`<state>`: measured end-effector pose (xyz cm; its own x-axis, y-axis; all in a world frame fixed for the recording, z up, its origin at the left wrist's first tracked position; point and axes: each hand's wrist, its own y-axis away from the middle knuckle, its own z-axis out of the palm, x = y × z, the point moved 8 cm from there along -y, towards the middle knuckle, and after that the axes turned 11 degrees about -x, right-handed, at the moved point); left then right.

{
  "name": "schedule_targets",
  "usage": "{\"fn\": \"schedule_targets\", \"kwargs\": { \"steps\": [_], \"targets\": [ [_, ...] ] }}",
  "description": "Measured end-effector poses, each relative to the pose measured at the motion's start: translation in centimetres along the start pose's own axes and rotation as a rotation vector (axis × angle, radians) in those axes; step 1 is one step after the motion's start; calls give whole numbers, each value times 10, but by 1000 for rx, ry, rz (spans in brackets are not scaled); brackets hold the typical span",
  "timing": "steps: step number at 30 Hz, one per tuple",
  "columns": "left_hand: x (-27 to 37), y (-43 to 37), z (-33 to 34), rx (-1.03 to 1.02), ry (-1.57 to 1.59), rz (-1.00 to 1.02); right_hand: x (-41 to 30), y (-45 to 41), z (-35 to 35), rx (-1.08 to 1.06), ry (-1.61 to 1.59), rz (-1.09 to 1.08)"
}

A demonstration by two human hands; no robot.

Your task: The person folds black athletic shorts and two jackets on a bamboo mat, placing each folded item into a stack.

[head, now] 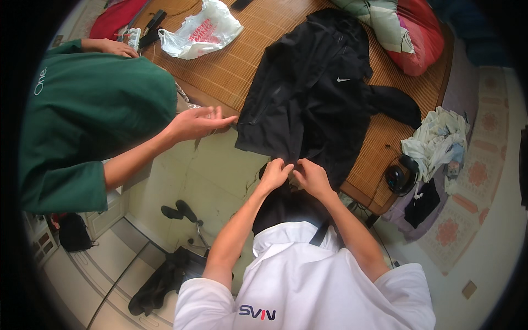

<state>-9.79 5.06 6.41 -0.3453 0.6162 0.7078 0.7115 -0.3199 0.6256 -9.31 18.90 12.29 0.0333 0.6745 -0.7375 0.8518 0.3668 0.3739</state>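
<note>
A black Nike jacket [330,99] lies spread over a table covered with a slatted bamboo mat, its hem hanging at the near edge. One sleeve reaches out to the right. My left hand [277,174] pinches the hem at the bottom of the front opening. Close beside it on the right, my right hand [312,176] pinches the other side of that opening. A small gap separates the two hands. Whether the fingertips hold zipper parts or only fabric is too small to tell.
A person in a green shirt [95,123] stands at the left, one hand reaching near the jacket. On the bamboo mat [231,82] lies a white plastic bag [202,31]. Bundled bedding [412,37] sits at the far right; headphones [406,175] rest near the right corner.
</note>
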Motion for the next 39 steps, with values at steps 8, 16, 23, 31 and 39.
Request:
{"fn": "schedule_targets", "kwargs": {
  "steps": [8,16,23,31,39],
  "targets": [
    [-6,6,8,8,115,86,5,-20,-3,-122,-218,-58],
    [-31,14,42,84,914,33,2,-25,7,-122,-183,-52],
    [-58,18,61,213,776,-99,6,-26,11,6,-123,64],
    [-103,64,80,230,763,-178,63,-78,-84,409,13,152],
    [-107,61,78,128,791,-174,86,-176,-200,465,110,276]
  ]
}}
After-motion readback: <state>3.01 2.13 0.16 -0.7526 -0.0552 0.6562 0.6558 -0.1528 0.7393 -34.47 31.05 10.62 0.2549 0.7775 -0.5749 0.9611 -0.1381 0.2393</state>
